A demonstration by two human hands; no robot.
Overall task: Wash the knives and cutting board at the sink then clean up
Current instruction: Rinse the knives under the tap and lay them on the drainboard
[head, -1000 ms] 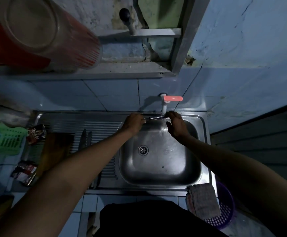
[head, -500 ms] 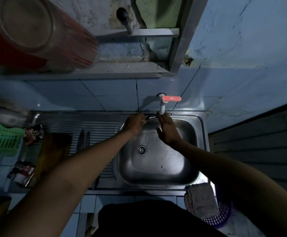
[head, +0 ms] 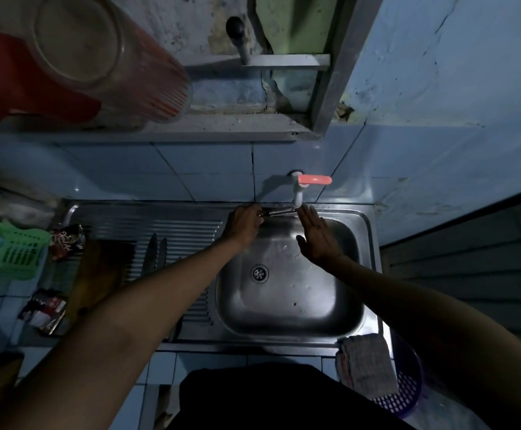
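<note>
My left hand (head: 244, 224) grips the handle of a small knife (head: 279, 211), held level under the white tap (head: 297, 197) with its pink lever (head: 315, 179), at the back of the steel sink (head: 287, 318). My right hand (head: 316, 237) is flat, fingers straight, its fingertips against the blade's right end beneath the spout. Two more knives (head: 156, 251) lie on the ribbed drainboard (head: 172, 228) to the left. The wooden cutting board (head: 94, 274) lies left of them, dim and partly hidden by my left arm.
A green basket (head: 14, 252) stands at the far left, with snack packets (head: 66, 240) near it. A folded cloth (head: 366, 364) lies on the sink's front right corner, over a purple basket (head: 408, 392). A red-ribbed plastic jar (head: 107, 60) sits on the shelf above.
My right hand has let go of the blade's tip, opened flat and slid left along the blade under the tap. My left hand keeps its hold on the handle.
</note>
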